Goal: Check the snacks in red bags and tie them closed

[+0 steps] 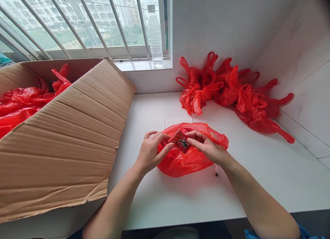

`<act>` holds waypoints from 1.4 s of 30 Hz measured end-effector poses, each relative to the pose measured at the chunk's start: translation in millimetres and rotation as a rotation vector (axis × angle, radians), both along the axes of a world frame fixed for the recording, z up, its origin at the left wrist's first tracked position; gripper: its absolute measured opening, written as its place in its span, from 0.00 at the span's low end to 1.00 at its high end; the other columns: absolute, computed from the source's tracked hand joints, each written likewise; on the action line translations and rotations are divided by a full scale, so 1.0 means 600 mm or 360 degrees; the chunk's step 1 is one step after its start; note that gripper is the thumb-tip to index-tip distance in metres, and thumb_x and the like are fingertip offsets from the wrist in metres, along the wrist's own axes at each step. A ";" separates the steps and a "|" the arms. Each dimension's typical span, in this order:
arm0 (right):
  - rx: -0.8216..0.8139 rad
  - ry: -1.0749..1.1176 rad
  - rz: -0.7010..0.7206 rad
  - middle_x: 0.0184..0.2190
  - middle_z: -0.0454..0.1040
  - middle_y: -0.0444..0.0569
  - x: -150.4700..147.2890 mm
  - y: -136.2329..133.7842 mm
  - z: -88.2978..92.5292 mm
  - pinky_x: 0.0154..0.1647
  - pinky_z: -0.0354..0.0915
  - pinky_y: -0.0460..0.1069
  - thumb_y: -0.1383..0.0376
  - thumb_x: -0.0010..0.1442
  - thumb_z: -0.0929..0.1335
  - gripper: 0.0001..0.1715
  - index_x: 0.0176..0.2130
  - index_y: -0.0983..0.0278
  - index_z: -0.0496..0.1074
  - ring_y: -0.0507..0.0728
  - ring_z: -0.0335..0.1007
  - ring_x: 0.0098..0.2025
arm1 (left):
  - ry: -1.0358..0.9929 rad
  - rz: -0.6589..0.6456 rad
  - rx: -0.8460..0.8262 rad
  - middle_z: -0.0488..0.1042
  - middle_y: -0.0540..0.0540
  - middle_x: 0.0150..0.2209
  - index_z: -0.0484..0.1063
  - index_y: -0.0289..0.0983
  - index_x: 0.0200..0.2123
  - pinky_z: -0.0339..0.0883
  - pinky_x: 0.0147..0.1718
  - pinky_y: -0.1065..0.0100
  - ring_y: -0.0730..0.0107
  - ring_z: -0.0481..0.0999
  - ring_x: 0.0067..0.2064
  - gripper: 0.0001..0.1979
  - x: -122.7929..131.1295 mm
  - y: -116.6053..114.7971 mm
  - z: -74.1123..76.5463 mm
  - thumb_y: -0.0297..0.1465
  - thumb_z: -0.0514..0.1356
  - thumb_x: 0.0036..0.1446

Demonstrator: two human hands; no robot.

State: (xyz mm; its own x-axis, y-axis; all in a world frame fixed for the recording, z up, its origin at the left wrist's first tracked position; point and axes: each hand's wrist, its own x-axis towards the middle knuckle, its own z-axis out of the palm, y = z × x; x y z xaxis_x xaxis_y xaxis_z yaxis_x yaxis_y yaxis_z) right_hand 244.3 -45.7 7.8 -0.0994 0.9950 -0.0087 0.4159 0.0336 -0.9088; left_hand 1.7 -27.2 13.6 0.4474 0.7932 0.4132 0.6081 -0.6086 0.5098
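A red plastic bag (pixel 185 167) lies open on the white table in front of me. Over its mouth is a small red packet (pixel 178 138) with black characters on it, tilted to one side. The thumb and fingertips of my left hand (pixel 154 149) close on its left corner. My right hand (pixel 207 146) reaches across the bag's right side, pinching the packet's right edge between thumb and fingers. What else lies deeper in the bag is hidden by the packet and the folds.
A large cardboard box (pixel 77 129) at the left holds several red bags (pixel 23 98). More knotted red bags (pixel 227 86) sit against the back wall. A white paper (pixel 177 121) and a pen (pixel 217 171) stick out from under the bag. A clear bottle (pixel 155 36) stands on the windowsill.
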 end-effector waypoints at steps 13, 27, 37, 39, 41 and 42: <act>0.0006 0.0040 0.0215 0.44 0.80 0.42 -0.018 -0.023 0.028 0.46 0.73 0.57 0.51 0.67 0.65 0.12 0.47 0.51 0.73 0.59 0.78 0.43 | -0.0036 -0.0108 0.0056 0.76 0.54 0.32 0.68 0.40 0.42 0.56 0.62 0.56 0.75 0.74 0.31 0.05 0.004 -0.005 -0.002 0.33 0.55 0.67; 0.0872 -0.0054 0.0401 0.36 0.82 0.43 0.073 -0.098 0.114 0.36 0.74 0.50 0.65 0.67 0.67 0.11 0.45 0.52 0.77 0.56 0.79 0.37 | -0.0145 -0.0111 0.0273 0.75 0.47 0.36 0.69 0.40 0.50 0.63 0.51 0.58 0.66 0.74 0.39 0.11 -0.010 -0.049 0.045 0.35 0.55 0.66; 0.1190 -0.1232 0.0068 0.57 0.72 0.58 0.071 -0.074 0.120 0.54 0.68 0.65 0.60 0.63 0.69 0.09 0.43 0.61 0.73 0.70 0.67 0.59 | 0.0490 0.0150 0.0376 0.77 0.44 0.38 0.65 0.38 0.58 0.63 0.40 0.59 0.60 0.76 0.34 0.36 0.017 -0.110 0.073 0.55 0.62 0.54; 0.1165 -0.1241 0.0081 0.55 0.73 0.56 0.077 -0.061 0.139 0.53 0.67 0.65 0.64 0.64 0.66 0.04 0.37 0.60 0.72 0.69 0.67 0.59 | 0.0622 0.0149 0.0410 0.77 0.45 0.36 0.70 0.40 0.52 0.62 0.37 0.60 0.63 0.75 0.31 0.26 0.029 -0.104 0.070 0.49 0.62 0.57; 0.1136 -0.1120 0.0068 0.54 0.75 0.53 0.090 -0.052 0.171 0.52 0.68 0.65 0.63 0.64 0.67 0.05 0.34 0.59 0.71 0.68 0.67 0.59 | 0.0617 0.0100 0.0404 0.76 0.49 0.31 0.74 0.40 0.39 0.61 0.34 0.63 0.69 0.72 0.27 0.11 0.034 -0.094 0.074 0.41 0.60 0.63; 0.1115 -0.0998 0.0064 0.54 0.75 0.52 0.096 -0.049 0.188 0.53 0.68 0.65 0.61 0.64 0.68 0.06 0.34 0.59 0.71 0.68 0.67 0.59 | 0.0535 0.0101 0.0380 0.74 0.50 0.28 0.73 0.40 0.34 0.60 0.31 0.65 0.71 0.70 0.25 0.10 0.034 -0.087 0.082 0.38 0.58 0.64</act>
State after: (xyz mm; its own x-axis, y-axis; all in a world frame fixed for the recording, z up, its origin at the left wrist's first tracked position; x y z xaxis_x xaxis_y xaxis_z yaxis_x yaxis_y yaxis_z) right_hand 302.1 -75.4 120.8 -0.3139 0.7896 0.5272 0.8092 0.5130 -0.2865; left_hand 21.9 -79.5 62.7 0.5419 0.7232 0.4281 0.7568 -0.6415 0.1258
